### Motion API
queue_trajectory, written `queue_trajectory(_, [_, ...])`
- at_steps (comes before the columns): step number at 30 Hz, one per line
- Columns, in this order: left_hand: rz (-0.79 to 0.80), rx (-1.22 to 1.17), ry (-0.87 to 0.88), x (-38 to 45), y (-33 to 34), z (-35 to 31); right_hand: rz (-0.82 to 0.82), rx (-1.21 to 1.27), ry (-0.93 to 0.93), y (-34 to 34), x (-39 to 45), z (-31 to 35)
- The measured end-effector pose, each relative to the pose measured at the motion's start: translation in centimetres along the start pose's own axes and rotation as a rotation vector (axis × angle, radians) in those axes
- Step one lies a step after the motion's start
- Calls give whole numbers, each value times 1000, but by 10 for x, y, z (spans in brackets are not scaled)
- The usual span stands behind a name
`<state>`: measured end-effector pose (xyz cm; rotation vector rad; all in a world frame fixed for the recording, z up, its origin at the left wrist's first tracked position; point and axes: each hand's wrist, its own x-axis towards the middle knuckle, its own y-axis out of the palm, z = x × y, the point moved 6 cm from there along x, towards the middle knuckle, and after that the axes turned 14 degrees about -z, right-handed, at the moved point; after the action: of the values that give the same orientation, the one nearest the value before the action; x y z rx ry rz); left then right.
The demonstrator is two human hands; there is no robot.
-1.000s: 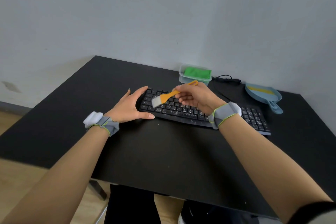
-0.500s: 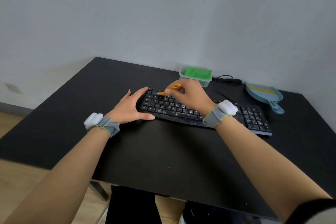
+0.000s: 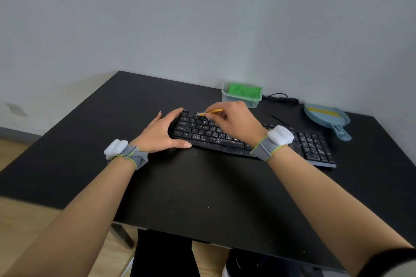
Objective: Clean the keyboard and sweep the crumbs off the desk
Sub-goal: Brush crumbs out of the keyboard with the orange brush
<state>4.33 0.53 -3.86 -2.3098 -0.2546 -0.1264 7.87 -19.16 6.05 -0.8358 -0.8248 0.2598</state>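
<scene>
Both forearms are stretched forward from the bottom corners of the view, each wrist wrapped in a grey band carrying a white pod. The left hand (image 3: pixel 161 134) is laid open, its fingers straight and together and the thumb spread wide towards the right. The right hand (image 3: pixel 234 119) is held back-up with its fingers curled under in a pinch, the wrist slightly raised and turned towards the left.
</scene>
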Motion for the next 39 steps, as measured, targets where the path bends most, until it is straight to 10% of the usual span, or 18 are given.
queue_trajectory(10, [5,9,15,1,0,-2,22,304,191,-24,-8,10])
queue_trajectory(39, [-10,18,51,2,-1,-3,-15,183,145,3,-3,24])
